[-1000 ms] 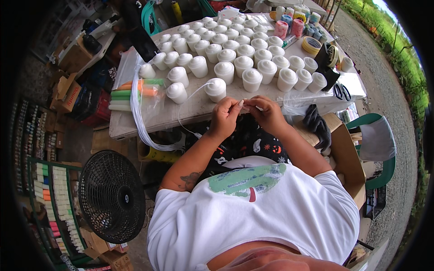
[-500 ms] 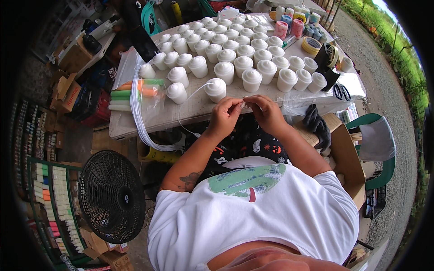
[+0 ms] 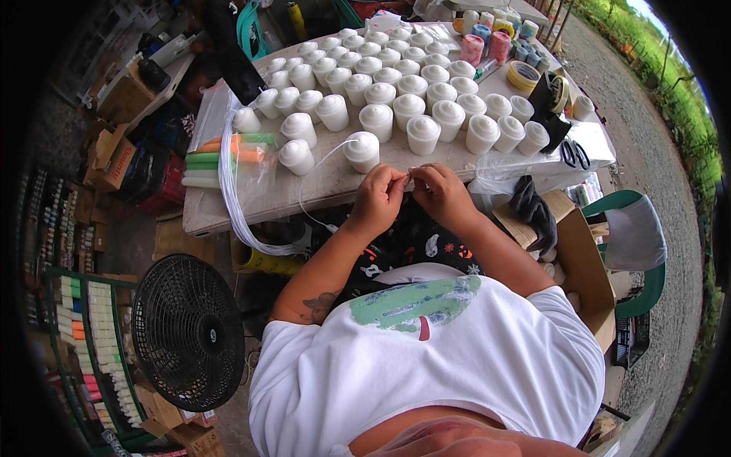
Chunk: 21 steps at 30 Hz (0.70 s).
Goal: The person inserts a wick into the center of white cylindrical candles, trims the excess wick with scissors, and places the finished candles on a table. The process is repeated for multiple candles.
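My left hand (image 3: 378, 194) and my right hand (image 3: 442, 192) meet just off the table's near edge. Both are closed, fingertips pinched together around something small and whitish that I cannot make out. Right in front of them stands a white lidded cup (image 3: 361, 152) with a pointed top. A thin white cord (image 3: 327, 158) runs from its top over the table edge and down past my left wrist. Many similar white cups (image 3: 375, 122) stand in rows beyond it. Left of my hands, a bundle of white cords (image 3: 233, 183) hangs over the edge.
Orange, green and white candle-like sticks (image 3: 217, 158) lie in plastic at the table's left. Scissors (image 3: 574, 154), a black tape dispenser (image 3: 550, 107) and tape rolls (image 3: 523, 76) sit at the right. A black fan (image 3: 189, 332) stands left; an open cardboard box (image 3: 582, 259) is at my right.
Little differs: both hands keep their pinch at nearly the same spot, with the fingers shifting slightly. The cups and cord stay where they were.
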{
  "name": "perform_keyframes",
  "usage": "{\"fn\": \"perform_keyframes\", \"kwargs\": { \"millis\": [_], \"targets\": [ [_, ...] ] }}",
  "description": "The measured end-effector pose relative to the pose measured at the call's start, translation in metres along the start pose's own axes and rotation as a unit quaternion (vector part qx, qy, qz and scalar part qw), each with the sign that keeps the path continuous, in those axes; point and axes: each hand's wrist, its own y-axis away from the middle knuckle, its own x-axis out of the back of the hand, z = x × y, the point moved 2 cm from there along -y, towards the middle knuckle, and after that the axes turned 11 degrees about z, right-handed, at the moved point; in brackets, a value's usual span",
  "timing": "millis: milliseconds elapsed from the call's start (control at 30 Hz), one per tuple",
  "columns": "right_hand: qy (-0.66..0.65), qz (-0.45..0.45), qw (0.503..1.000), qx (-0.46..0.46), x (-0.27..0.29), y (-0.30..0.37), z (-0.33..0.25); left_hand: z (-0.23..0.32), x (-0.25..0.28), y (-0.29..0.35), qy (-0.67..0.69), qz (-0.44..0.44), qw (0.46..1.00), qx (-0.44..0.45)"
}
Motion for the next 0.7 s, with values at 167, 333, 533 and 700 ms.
{"fn": "perform_keyframes", "kwargs": {
  "millis": [167, 333, 533, 700],
  "targets": [
    [-0.009, -0.023, 0.998, -0.053, -0.002, 0.006, 0.005, 0.000, 0.001, 0.000, 0.000, -0.001, 1.000, 0.001],
    [-0.245, -0.102, 0.911, -0.315, -0.002, 0.003, 0.021, 0.002, 0.002, -0.003, 0.002, 0.006, 1.000, 0.028],
    [-0.260, -0.134, 0.888, -0.355, 0.000, -0.006, 0.020, 0.003, 0.003, -0.007, -0.009, -0.004, 1.000, 0.007],
    [-0.222, -0.132, 0.917, -0.304, 0.000, -0.006, 0.022, 0.004, 0.006, -0.008, -0.012, -0.027, 1.000, 0.003]
  ]
}}
